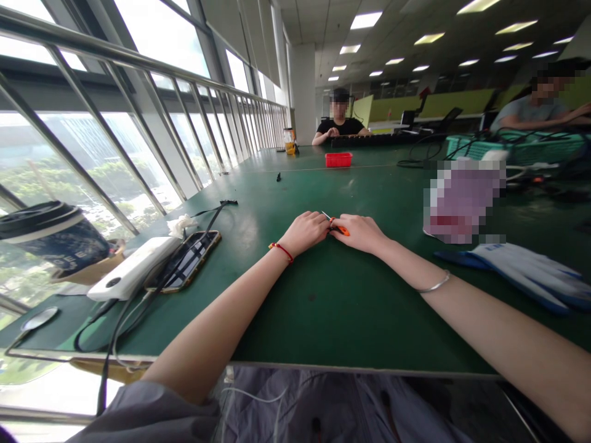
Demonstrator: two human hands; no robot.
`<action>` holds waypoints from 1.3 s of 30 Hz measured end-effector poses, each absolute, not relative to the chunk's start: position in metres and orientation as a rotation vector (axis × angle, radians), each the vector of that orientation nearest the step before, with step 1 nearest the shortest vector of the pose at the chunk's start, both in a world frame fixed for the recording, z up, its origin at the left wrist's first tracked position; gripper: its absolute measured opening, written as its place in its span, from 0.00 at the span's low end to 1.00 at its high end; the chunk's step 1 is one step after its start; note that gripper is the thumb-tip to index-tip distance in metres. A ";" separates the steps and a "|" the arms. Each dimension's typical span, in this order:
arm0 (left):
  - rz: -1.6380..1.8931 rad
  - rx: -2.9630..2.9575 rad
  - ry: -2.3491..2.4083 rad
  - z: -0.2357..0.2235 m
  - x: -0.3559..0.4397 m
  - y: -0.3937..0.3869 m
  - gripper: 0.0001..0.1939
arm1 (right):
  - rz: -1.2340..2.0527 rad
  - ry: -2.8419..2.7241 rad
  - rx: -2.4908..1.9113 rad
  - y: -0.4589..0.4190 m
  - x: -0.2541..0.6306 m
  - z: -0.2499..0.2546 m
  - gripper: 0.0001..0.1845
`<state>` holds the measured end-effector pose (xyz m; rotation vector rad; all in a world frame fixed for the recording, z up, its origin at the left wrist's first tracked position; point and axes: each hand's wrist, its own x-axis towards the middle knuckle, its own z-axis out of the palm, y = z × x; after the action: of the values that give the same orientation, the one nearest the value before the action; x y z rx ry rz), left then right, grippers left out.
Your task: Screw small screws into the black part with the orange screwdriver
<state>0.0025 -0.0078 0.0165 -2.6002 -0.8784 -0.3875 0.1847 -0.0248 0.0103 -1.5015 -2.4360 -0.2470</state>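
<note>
Over the middle of the green table, my right hand (357,231) is closed around a pair of small scissors (341,230) with orange and black handles. A short pointed metal tip sticks out toward the upper left, between my two hands. My left hand (305,231) is right beside it, fingers curled in and almost touching the right hand. Whatever the left fingers pinch, if anything, is hidden behind them.
Ahead lies a red tray (338,160). On the left are a phone (194,261), a white box-shaped device (133,267) with cables, and a lidded cup (50,237). Gloves (521,271) and a teal basket (521,147) are on the right. A person (339,123) sits opposite.
</note>
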 end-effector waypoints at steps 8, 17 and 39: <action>-0.304 -2.496 -0.813 0.017 0.003 -0.009 0.12 | -0.257 -2.435 -1.508 -0.023 0.185 0.009 0.16; -0.299 -2.463 -0.824 0.018 0.004 -0.011 0.12 | -0.280 -2.430 -1.555 -0.024 0.183 0.009 0.16; -0.855 -2.713 -1.233 0.017 0.002 -0.014 0.09 | -0.210 -2.363 -1.487 -0.025 0.186 0.010 0.17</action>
<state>0.0018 -0.0138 0.0168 -2.7131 -1.2335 -0.8552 0.1865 -0.0254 0.0099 -1.4867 -2.3629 -0.2102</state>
